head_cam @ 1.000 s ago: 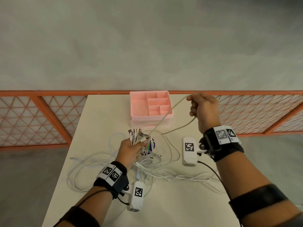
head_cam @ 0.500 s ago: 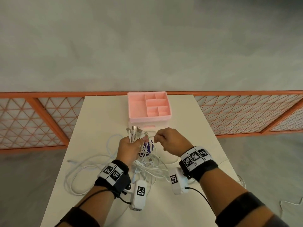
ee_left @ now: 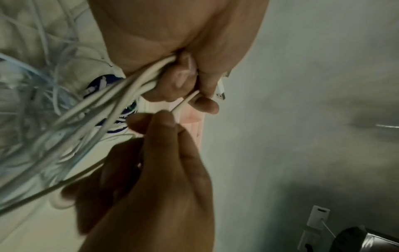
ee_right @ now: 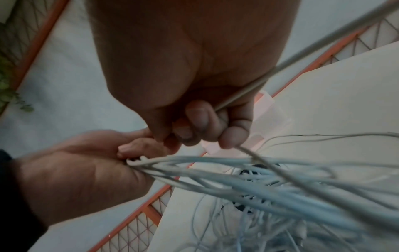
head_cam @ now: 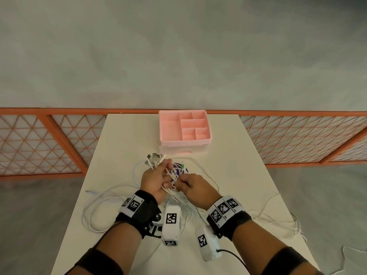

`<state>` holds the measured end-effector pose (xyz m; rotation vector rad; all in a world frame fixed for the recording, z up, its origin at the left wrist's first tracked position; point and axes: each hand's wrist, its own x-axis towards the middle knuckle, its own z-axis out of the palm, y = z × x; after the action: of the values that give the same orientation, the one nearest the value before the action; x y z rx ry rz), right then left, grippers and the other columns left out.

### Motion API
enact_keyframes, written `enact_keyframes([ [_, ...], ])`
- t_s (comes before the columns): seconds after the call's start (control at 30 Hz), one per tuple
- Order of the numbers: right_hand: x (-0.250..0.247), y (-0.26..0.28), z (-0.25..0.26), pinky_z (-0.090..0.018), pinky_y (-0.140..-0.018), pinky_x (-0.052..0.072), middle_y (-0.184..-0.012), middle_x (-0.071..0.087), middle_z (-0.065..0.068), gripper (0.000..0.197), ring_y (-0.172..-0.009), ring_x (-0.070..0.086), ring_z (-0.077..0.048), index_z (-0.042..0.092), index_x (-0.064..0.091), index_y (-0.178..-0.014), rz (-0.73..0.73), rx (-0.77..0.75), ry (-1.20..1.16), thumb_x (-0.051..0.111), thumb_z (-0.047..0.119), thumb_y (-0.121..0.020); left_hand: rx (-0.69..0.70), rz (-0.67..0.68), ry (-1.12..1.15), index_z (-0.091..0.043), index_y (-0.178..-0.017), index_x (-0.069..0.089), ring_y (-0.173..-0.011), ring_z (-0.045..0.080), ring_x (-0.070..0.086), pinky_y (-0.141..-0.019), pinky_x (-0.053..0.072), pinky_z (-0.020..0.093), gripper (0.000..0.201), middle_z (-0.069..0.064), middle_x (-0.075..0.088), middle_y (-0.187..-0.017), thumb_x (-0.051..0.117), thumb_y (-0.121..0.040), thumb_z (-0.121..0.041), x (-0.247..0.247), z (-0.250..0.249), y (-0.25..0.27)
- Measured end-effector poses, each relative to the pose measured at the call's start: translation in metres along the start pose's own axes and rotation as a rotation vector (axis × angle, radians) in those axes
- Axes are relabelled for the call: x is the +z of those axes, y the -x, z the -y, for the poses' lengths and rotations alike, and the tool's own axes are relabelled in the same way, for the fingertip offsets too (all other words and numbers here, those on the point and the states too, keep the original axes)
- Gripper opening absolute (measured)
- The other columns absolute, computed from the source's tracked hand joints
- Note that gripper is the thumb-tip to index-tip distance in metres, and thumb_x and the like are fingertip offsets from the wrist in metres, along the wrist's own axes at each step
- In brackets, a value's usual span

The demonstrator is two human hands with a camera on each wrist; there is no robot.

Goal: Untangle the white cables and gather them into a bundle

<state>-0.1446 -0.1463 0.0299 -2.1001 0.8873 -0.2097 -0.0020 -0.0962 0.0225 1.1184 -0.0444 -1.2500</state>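
The white cables (head_cam: 111,201) lie in a loose tangle on the near half of the table (head_cam: 234,147), with loops spread to the left and a few strands trailing to the right edge. The left hand (head_cam: 154,180) grips a bunch of cables above the table centre; its fingers are curled around them, and the plugs (head_cam: 154,158) fan out above the fist. In the left wrist view, one plug (ee_left: 220,92) projects beside the fingertips. The right hand (head_cam: 195,188) sits just beside the left hand, and pinches a single cable (ee_left: 185,102) between thumb and fingers. In the right wrist view, this cable (ee_right: 280,68) passes through the closed fingers. A round dark blue and white object (head_cam: 178,169), partly covered by cables, lies under the hands. A pink tray (head_cam: 184,142) with compartments stands at the far edge of the table.
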Motion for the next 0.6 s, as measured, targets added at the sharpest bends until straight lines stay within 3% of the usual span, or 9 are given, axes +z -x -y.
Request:
enact_keyframes([
  [0.17, -0.023, 0.017, -0.033, -0.022, -0.059, 0.038, -0.062, 0.054, 0.009, 0.026, -0.054, 0.045, -0.002, 0.022, 0.064, -0.078, 0.012, 0.075, -0.001, 0.05, 0.025, -0.099, 0.072, -0.05, 0.046, -0.012, -0.091, 0.067, -0.041, 0.005, 0.026, -0.034, 0.026, 0.017, 0.018, -0.001, 0.066, -0.077, 0.055, -0.101, -0.021, -0.009, -0.014, -0.004],
  [0.23, -0.041, 0.023, -0.05, -0.023, -0.054, 0.038, -0.058, 0.05, 0.009, 0.025, -0.048, 0.043, -0.002, 0.021, 0.065, -0.077, -0.061, 0.148, -0.053, 0.052, 0.02, -0.098, 0.087, -0.065, 0.037, -0.013, -0.09, 0.067, -0.041, 0.005, 0.026, -0.035, 0.026, 0.017, 0.019, 0.0, 0.07, -0.08, 0.055, -0.101, -0.022, -0.012, -0.015, -0.005],
  [0.3, -0.06, 0.028, -0.068, -0.023, -0.049, 0.037, -0.054, 0.046, 0.009, 0.025, -0.043, 0.041, -0.004, 0.017, 0.067, -0.076, -0.186, 0.226, -0.154, 0.053, 0.015, -0.097, 0.107, -0.052, -0.003, -0.012, -0.093, 0.067, -0.041, 0.005, 0.025, -0.036, 0.026, 0.017, 0.02, 0.002, 0.075, -0.089, 0.055, -0.101, -0.024, -0.012, -0.015, -0.004],
  [0.4, -0.089, 0.035, -0.093, -0.027, -0.051, 0.042, -0.06, 0.049, 0.004, 0.024, -0.051, 0.044, -0.014, 0.015, 0.07, -0.079, -0.359, 0.298, -0.209, 0.054, 0.013, -0.096, 0.134, 0.001, -0.1, -0.01, -0.096, 0.068, -0.041, 0.005, 0.024, -0.037, 0.023, 0.017, 0.022, 0.006, 0.077, -0.1, 0.055, -0.101, -0.026, -0.006, -0.011, 0.001],
  [0.6, -0.142, 0.061, -0.142, -0.025, -0.051, 0.042, -0.062, 0.043, -0.003, 0.027, -0.054, 0.04, -0.018, 0.014, 0.062, -0.079, -0.809, 0.473, -0.504, 0.045, 0.005, -0.098, 0.13, 0.004, -0.109, -0.008, -0.1, 0.068, -0.04, 0.005, 0.026, -0.036, 0.023, 0.016, 0.02, 0.006, 0.077, -0.093, 0.055, -0.101, -0.024, 0.001, -0.012, 0.003],
])
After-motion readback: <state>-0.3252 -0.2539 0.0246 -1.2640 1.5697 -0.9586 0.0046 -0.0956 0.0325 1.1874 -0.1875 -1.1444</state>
